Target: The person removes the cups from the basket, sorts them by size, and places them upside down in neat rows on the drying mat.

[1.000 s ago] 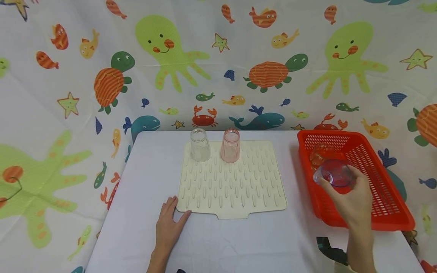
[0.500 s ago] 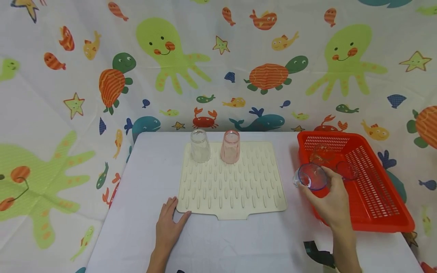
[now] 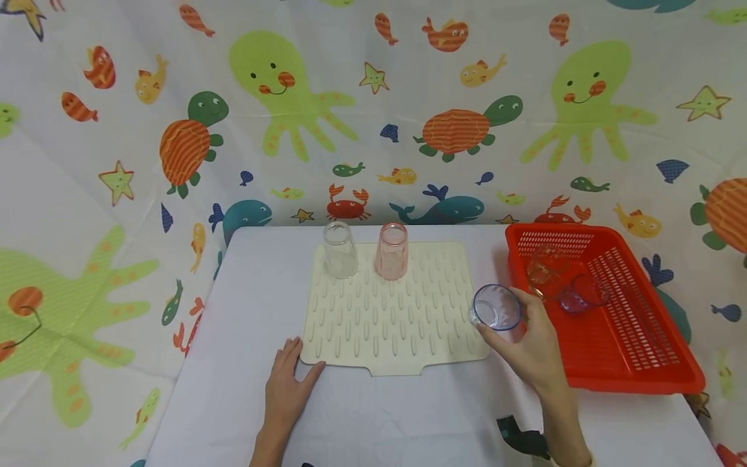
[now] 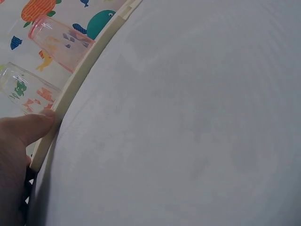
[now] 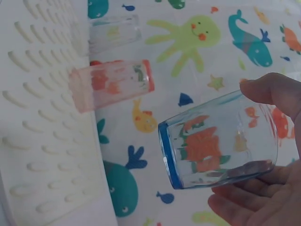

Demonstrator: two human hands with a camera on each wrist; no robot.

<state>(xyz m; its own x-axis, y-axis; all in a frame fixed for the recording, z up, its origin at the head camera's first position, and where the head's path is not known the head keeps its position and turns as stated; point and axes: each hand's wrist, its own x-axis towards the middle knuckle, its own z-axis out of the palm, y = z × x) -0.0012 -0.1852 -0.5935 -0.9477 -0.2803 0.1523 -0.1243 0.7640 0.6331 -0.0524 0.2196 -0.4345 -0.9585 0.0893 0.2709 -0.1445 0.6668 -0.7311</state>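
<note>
Some glasses (image 3: 547, 264) in red basket (image 3: 613, 363); right hand (image 3: 535, 344) grips blue-rimmed glass (image 3: 496, 310).

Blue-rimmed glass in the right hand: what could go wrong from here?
It could slip: the right hand grips the blue-rimmed glass only by its sides. Carried too far across the mat, it might bump the pink glass standing there. The left hand touches the mat's near left corner, so a nudge there could shift the mat and perhaps tip the pink glass or the clear glass beside it.
</note>
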